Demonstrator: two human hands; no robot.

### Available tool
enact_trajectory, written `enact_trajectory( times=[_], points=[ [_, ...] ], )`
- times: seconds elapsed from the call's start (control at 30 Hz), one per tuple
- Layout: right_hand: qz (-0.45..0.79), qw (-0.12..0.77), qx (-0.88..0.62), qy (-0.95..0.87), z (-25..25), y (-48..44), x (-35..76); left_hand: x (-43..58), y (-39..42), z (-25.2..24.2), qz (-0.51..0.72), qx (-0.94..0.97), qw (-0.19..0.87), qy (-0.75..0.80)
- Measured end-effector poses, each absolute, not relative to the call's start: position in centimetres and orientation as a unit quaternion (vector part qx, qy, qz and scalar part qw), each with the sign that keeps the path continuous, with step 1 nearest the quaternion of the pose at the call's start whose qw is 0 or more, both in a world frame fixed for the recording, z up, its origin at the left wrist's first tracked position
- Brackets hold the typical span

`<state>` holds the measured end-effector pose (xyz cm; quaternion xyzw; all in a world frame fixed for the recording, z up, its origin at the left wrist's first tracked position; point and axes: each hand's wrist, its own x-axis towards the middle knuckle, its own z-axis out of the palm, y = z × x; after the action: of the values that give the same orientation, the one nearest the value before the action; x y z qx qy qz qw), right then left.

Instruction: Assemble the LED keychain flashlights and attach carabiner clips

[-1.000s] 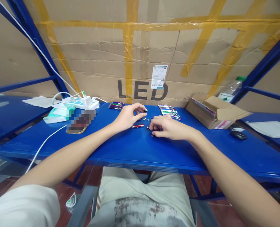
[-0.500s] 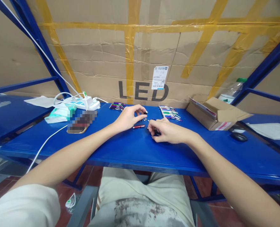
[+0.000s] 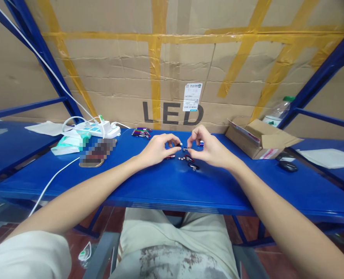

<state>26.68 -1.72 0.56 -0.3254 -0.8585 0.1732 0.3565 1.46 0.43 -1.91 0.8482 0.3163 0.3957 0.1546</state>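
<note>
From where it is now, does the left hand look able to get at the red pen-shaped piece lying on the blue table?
Probably yes. The red piece lies on the blue table just beside the left hand, with nothing over it, though that hand's fingertips are pinching a small part.

Blue counter (image 3: pixel 166 186): left hand (image 3: pixel 157 149) and right hand (image 3: pixel 209 149) are pinching a small silver-tipped piece (image 3: pixel 180 144) between them, just above loose button cells (image 3: pixel 184 158). Cardboard box (image 3: pixel 259 139) is sitting right; power strip (image 3: pixel 102 130) is lying left.
</note>
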Motion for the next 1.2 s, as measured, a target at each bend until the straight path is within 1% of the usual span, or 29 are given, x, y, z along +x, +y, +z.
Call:
enact_trajectory(
  times=[0.07,0.13,0.43,0.93,1.13,1.2],
  points=[
    [0.154,0.387,-0.318,-0.852,0.5,-1.7,26.5,1.7,0.1,-2.0,0.387,0.864,0.134,0.291],
    [0.141,0.399,-0.314,-0.85,0.5,-1.9,26.4,1.8,-0.1,-2.2,0.38,0.875,0.116,0.278],
    [0.123,0.38,-0.318,-0.86,0.4,-2.3,26.1,1.8,-0.1,-2.5,0.385,0.877,0.082,0.276],
    [0.093,0.365,-0.32,-0.869,0.1,-2.1,26.0,1.9,-0.4,-2.2,0.372,0.88,0.074,0.287],
    [0.105,0.383,-0.323,-0.859,1.0,-2.1,26.7,1.8,-0.2,-2.1,0.38,0.872,0.094,0.295],
    [0.114,0.349,-0.324,-0.872,1.5,-2.0,27.2,1.7,0.0,-2.1,0.391,0.865,0.113,0.295]
  ],
)
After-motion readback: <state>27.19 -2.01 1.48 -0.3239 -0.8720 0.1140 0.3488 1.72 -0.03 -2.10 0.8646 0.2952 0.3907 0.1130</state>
